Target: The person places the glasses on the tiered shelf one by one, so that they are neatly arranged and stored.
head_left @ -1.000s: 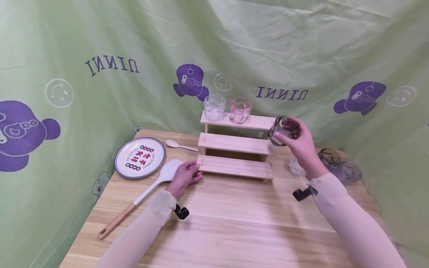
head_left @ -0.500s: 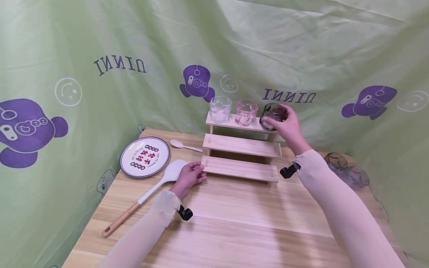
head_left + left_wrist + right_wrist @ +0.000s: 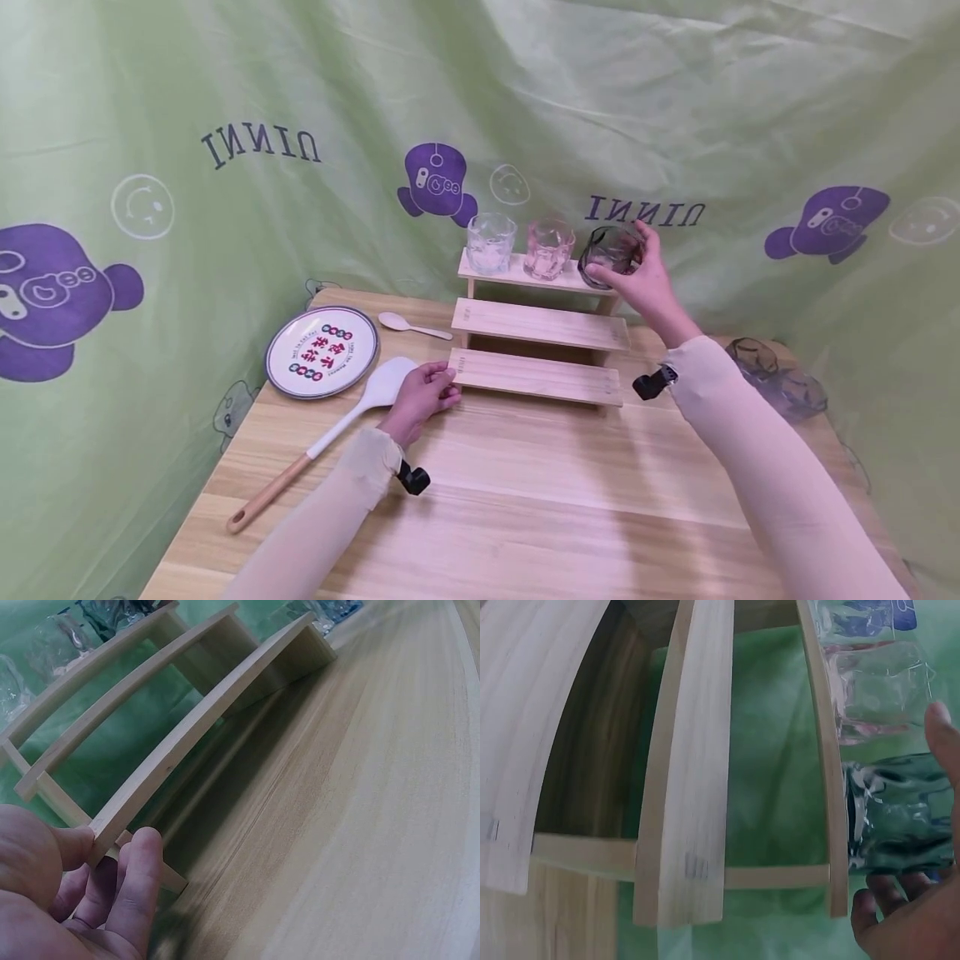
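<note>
My right hand (image 3: 641, 279) is around a dark smoky glass (image 3: 603, 257) at the right end of the top tier of a wooden three-step rack (image 3: 540, 323). Its thumb crosses the glass's front, with fingers on the far right side. In the right wrist view the dark glass (image 3: 900, 814) stands against the top board. A pink glass (image 3: 549, 250) and a clear glass (image 3: 491, 244) stand upright to its left. My left hand (image 3: 420, 400) pinches the left end of the lowest tier; the left wrist view has the thumb (image 3: 73, 846) against the board's end.
A white plate (image 3: 288, 354) with red writing, a small spoon (image 3: 412, 325) and a white spatula (image 3: 382, 385) with a wooden handle lie left of the rack. More dark glassware (image 3: 787, 390) stands at the table's right rear. Green printed cloth (image 3: 525, 100) hangs behind.
My right hand has carried the dark glass leftward onto the top tier, beside the pink glass. Its fingers look slightly straighter than half a second ago. My left hand keeps its place on the rack.
</note>
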